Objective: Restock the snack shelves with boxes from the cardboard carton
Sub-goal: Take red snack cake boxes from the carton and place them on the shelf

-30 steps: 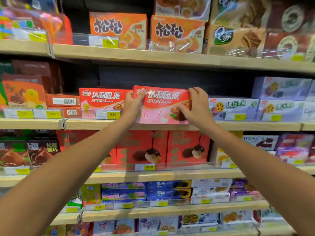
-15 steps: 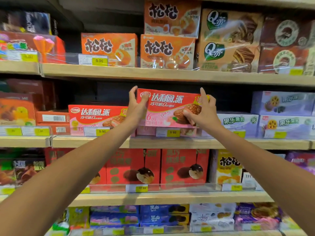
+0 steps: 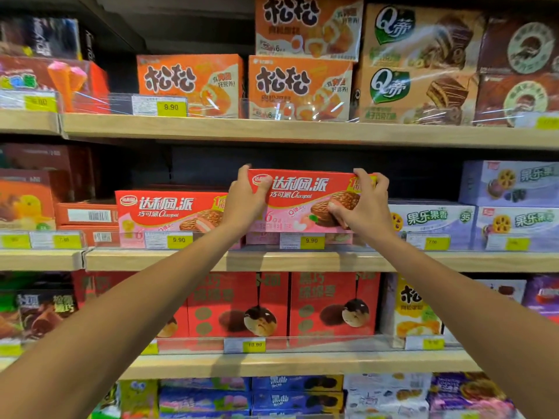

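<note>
A red and pink snack box point(image 3: 305, 201) with a chocolate pie picture is held at the middle shelf point(image 3: 302, 260), resting on top of another box of the same kind whose lower edge shows behind the price tag. My left hand point(image 3: 246, 201) grips its left end and my right hand point(image 3: 361, 207) grips its right end. A matching red box point(image 3: 169, 216) stands on the shelf just to the left. The cardboard carton is out of view.
Purple boxes point(image 3: 429, 225) sit right of the held box, orange boxes point(image 3: 189, 83) on the shelf above, red boxes point(image 3: 239, 309) on the shelf below. A dark gap opens behind and above the held box. Clear plastic rails with yellow price tags line each shelf edge.
The box has gone up from the shelf front onto a second box of the same kind and further in. Both hands stayed on its ends. The camera tilted upward.
</note>
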`<control>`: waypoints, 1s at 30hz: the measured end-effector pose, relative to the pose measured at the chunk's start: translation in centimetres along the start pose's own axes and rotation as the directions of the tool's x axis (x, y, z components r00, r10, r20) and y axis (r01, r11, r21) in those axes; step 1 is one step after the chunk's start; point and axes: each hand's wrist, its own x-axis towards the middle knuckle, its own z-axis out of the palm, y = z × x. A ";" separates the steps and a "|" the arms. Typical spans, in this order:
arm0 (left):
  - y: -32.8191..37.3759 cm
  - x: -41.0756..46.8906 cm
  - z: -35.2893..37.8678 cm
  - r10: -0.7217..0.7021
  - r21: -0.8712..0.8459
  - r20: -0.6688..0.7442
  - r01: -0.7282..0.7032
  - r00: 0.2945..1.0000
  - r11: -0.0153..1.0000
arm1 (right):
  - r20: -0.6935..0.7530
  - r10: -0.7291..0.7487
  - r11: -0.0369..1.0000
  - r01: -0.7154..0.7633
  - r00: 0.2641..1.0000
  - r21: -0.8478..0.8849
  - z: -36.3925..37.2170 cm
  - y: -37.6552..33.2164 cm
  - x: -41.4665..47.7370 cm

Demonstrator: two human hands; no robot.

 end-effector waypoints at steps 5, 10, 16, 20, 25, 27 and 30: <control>-0.4 0.4 -0.3 0.117 0.187 -0.042 -0.107 0.992 0.976 | -0.056 -0.012 0.999 0.009 0.998 -0.044 1.4 -0.4 -0.2; -0.9 0.5 -0.5 0.225 0.362 -0.068 -0.186 0.972 0.913 | -0.075 0.029 0.999 -0.031 0.997 -0.034 2.8 -0.6 -0.4; -2.9 0.3 -0.1 0.306 0.476 -0.022 -0.259 0.952 0.840 | 0.064 0.121 0.976 -0.107 0.991 -0.190 4.0 -0.4 -1.4; -3.1 0.1 0.4 0.380 0.553 0.076 -0.356 0.922 0.753 | 0.131 0.180 0.965 -0.149 0.975 -0.216 3.9 -0.8 -1.5; -3.0 -0.3 -0.3 0.318 0.357 0.072 -0.322 0.945 0.877 | 0.133 0.245 0.940 -0.202 0.960 -0.274 3.9 -2.4 -2.2; -3.2 -1.0 -1.0 0.273 0.225 0.023 -0.271 0.962 0.936 | 0.087 0.236 0.933 -0.200 0.968 -0.298 4.2 -3.5 -2.9; -3.6 -2.0 -1.7 0.205 0.072 0.022 -0.207 0.978 0.976 | -0.017 0.179 0.941 -0.176 0.984 -0.290 4.6 -5.2 -4.1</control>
